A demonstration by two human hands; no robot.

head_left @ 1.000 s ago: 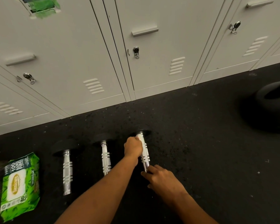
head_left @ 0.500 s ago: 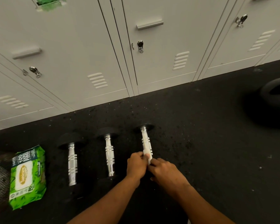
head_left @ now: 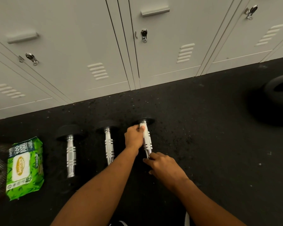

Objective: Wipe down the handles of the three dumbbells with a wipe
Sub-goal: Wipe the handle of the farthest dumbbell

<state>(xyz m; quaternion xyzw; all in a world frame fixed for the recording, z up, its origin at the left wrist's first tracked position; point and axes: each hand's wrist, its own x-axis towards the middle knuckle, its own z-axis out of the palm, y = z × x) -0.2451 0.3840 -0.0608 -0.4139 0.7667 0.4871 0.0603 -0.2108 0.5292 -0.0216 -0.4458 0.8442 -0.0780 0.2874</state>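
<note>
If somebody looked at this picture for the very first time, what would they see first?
Probably the two hands in the middle: the left hand holds a white wipe round the shiny handle of the right-most dumbbell, and the right hand rests on its near end. Next comes the bright green pack of wipes on the dark floor at the far left, beside the left dumbbell.

Both bare forearms reach forward. The left hand (head_left: 134, 136) is farther out, its fingers curled round a wipe (head_left: 145, 134); the right hand (head_left: 164, 165), knuckles up, grips the near end of the dumbbell (head_left: 148, 145).
</note>
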